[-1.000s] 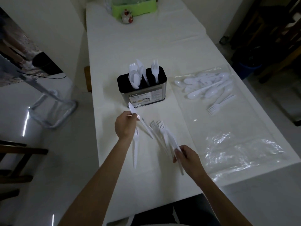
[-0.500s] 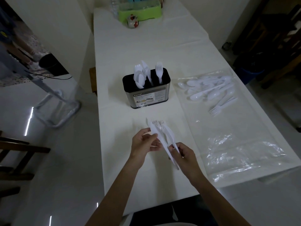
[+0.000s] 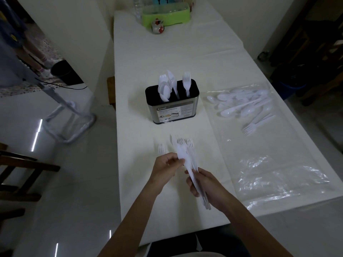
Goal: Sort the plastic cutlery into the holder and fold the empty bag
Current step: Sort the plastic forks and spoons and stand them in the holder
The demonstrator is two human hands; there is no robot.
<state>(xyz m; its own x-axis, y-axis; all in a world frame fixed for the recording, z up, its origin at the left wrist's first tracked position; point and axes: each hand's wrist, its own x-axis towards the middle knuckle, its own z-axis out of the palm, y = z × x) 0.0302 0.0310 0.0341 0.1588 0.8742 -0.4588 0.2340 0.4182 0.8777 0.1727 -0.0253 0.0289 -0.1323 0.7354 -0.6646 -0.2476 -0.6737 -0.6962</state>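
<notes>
right hand (image 3: 206, 186): clamped on thin white plastic cutlery bundle (image 3: 185, 156) | left hand (image 3: 167, 167): pinching bundle | handle ends hidden by palm

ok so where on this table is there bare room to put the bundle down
Bare white tablecloth lies wide open between the black-topped steel cutlery holder and the green plastic tray. A narrower strip runs left of the holder. It is crowded on the right, where the clear plastic bag lies under loose white spoons and forks, and around both hands.
</notes>
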